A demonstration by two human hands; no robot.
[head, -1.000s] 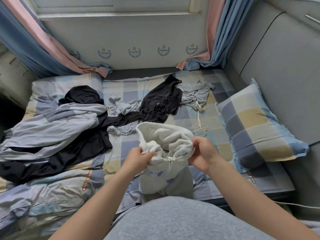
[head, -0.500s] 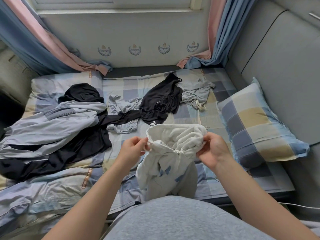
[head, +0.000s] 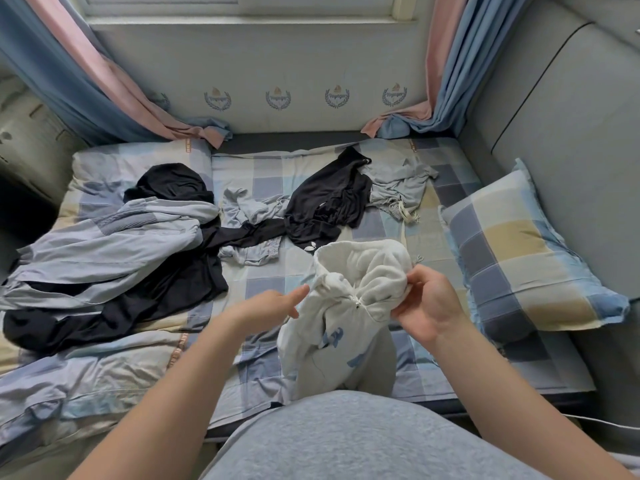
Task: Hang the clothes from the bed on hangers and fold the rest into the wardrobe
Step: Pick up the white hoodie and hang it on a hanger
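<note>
While R hand [head: 427,303] pinches white hoodie [head: 346,306], L hand [head: 273,304] sits loose beside it.
R thumb + fingers clamped on bunched hood fabric, holding garment up over near edge of bed [head: 256,278]. L fingers straight, gripping nothing; index tip at hoodie's left fold, contact unclear. Black top [head: 329,202] + grey-blue jacket [head: 104,244] lie further back on sheet; checked pillow [head: 519,258] at right.
</note>
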